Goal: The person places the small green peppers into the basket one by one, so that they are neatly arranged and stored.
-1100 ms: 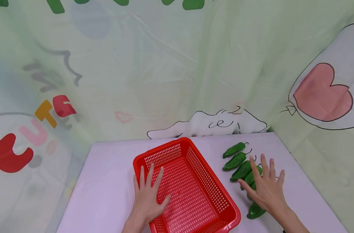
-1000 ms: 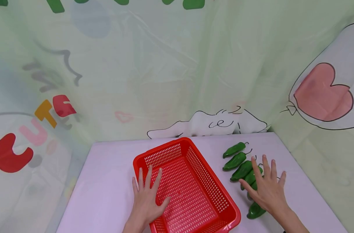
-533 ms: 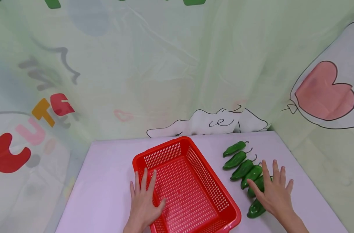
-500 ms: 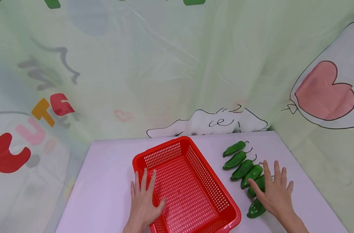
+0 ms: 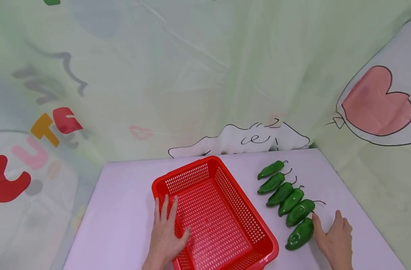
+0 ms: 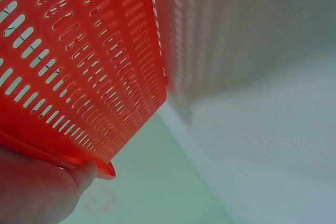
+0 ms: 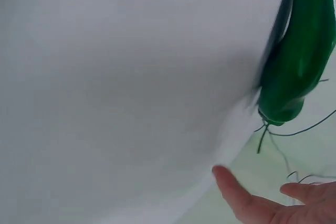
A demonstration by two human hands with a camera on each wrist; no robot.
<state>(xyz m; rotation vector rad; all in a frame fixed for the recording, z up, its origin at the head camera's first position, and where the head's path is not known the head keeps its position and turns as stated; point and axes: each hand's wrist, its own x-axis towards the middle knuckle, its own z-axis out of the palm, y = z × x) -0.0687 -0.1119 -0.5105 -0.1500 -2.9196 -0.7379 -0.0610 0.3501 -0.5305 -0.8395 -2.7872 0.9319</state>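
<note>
A red perforated plastic basket (image 5: 219, 225) stands at an angle on the table, with nothing inside it. My left hand (image 5: 166, 236) lies along its left rim, fingers spread; the left wrist view shows the hand (image 6: 37, 187) close against that rim, and whether it presses there is unclear. Right of the basket, several green peppers (image 5: 294, 201) lie in a slanting row, stems pointing right. Beside the nearest pepper (image 5: 300, 234) is my right hand (image 5: 337, 240), thumb and fingers apart. The right wrist view has a gap between the fingers and that pepper (image 7: 299, 56).
A pale lilac table (image 5: 121, 210) carries everything. Printed curtains (image 5: 191, 75) with letters and drawings close off the back and both sides. Bare table surface lies left of the basket and right of the peppers.
My right hand has come down and right, off the row of peppers to the nearest one's stem side, its fingers drawing in somewhat. The left hand has shifted slightly left along the basket.
</note>
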